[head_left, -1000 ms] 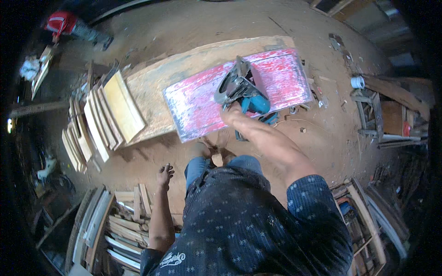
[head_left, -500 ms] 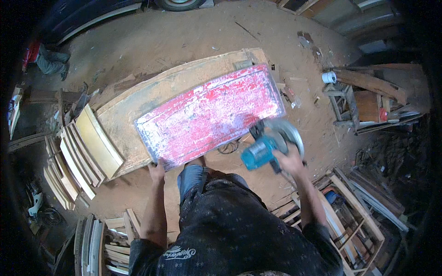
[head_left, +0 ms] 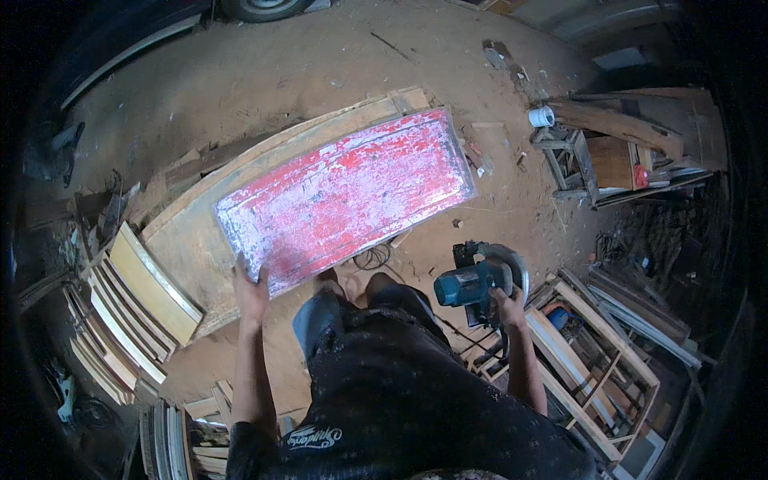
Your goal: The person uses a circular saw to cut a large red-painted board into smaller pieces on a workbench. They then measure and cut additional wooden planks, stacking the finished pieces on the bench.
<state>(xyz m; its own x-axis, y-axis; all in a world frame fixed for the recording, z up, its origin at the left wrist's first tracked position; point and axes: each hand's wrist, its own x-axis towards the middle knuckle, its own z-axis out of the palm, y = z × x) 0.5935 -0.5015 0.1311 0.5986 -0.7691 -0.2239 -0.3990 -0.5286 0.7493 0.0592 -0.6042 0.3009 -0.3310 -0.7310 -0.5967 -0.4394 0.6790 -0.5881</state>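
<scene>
A worn wooden panel (head_left: 352, 196) with flaking red and white paint lies across a larger board (head_left: 172, 248). My left hand (head_left: 250, 290) is at the panel's near left corner, fingers spread, with the fingertips over its edge. Gripped in my right hand (head_left: 508, 306) is a teal and black circular saw (head_left: 472, 282) with a round blade guard. The saw hangs off to the right of the panel, apart from it, above the dirt floor. Its black cord trails down beside my leg.
Thin wooden strips (head_left: 120, 320) and a yellowish board (head_left: 152, 280) lie at the left end. Wooden frames (head_left: 604, 368) are piled at the lower right. A white bucket (head_left: 542, 117) stands by a timber stack (head_left: 624, 152). Coiled cable (head_left: 372, 257) lies near my feet.
The saw in my right hand has moved away from the panel's near edge, toward me. My left hand has loosened from the panel's edge, its fingers now spread. The view has shifted.
</scene>
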